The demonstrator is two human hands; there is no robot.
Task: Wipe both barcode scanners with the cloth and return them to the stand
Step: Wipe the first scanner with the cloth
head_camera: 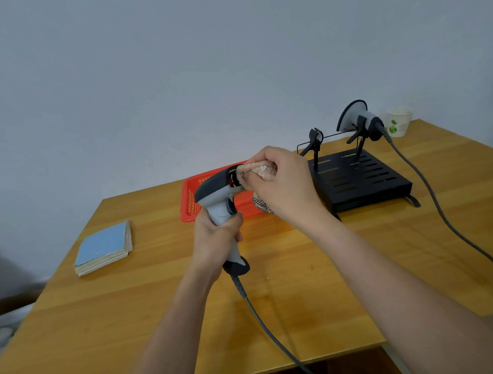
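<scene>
left hand (213, 239) grips scanner (216, 192); right hand (282, 185) presses cloth (257, 169); red basket (191, 200) behind, stand (360, 176) right.

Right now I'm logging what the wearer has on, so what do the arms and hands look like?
Both forearms are bare as far as the frame shows: no sleeves, gloves, watch or rings are visible on the left hand or the right hand. No markings show either.
</scene>
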